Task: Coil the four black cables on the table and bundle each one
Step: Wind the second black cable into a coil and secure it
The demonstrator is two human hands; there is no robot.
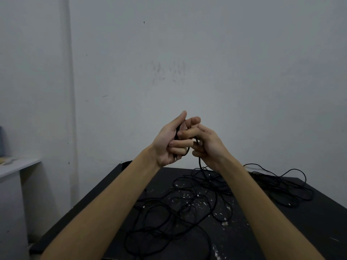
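Left hand (171, 142): raised above table (281, 231), palm toward camera, fingers curled round end of black cable (200, 162), thumb extended upward. Right hand (205, 142): raised to same height, touching left-hand fingers, fingertips pinching same cable just beside left hand's grip. Both forearms extended forward and upward, converging at centre of view.

Cable location: one strand hanging from between hands down to loose cables (187, 203) on black tabletop. Remaining cables lying uncoiled, overlapping, spread from near centre toward far right edge. Separate cables not distinguishable within tangle. No finished bundle visible.

Judged stage: start of first coil, first loops being formed round left hand.

Hazards:
- Snagging. Cause: hanging strand crossing other loops; pulling upward likely to drag neighbouring cables or tighten a knot.
- Loss of loops. Cause: slack grip of left fingers during right-hand repositioning.
- Twist build-up. Cause: winding without letting strand rotate; coil likely to spring open.
- Cable falling off table. Cause: loops lying near far right edge.
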